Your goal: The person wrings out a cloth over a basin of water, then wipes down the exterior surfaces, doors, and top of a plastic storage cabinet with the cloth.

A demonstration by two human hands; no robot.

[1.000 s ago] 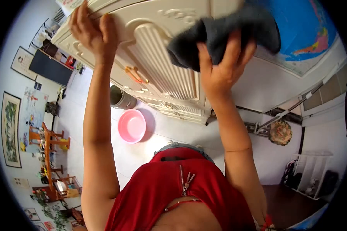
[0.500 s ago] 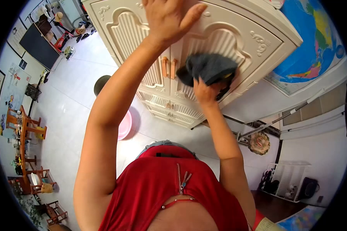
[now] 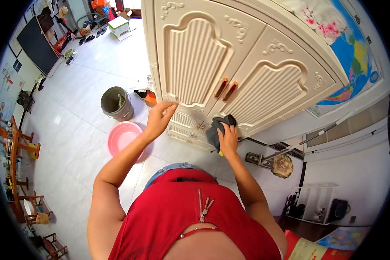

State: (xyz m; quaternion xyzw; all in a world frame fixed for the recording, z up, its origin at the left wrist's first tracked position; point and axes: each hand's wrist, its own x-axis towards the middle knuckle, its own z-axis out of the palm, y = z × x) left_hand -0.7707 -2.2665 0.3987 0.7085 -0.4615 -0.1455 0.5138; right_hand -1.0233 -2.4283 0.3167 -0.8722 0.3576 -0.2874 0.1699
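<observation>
A tall cream cabinet (image 3: 195,56) with ribbed door panels stands before me, its two brown-orange door handles (image 3: 230,91) side by side. My right hand (image 3: 228,139) grips a dark grey cloth (image 3: 213,135), bunched up against the lower part of the right door. A bit of yellow shows beneath the cloth. My left hand (image 3: 158,120) is beside the lower left door, holding nothing, its fingers loosely bent and apart from the thumb. Whether its fingertips touch the door I cannot tell.
On the tiled floor to the left are a pink basin (image 3: 112,141) and a dark bucket (image 3: 125,112). A white-and-green box (image 3: 119,27) stands farther back. Wooden furniture (image 3: 14,151) lines the left side. A white rack (image 3: 310,203) is at lower right.
My right hand has brought the cloth down the right door. My left hand has come down from the upper doors. The view has shifted, showing the bucket and more of the basin.
</observation>
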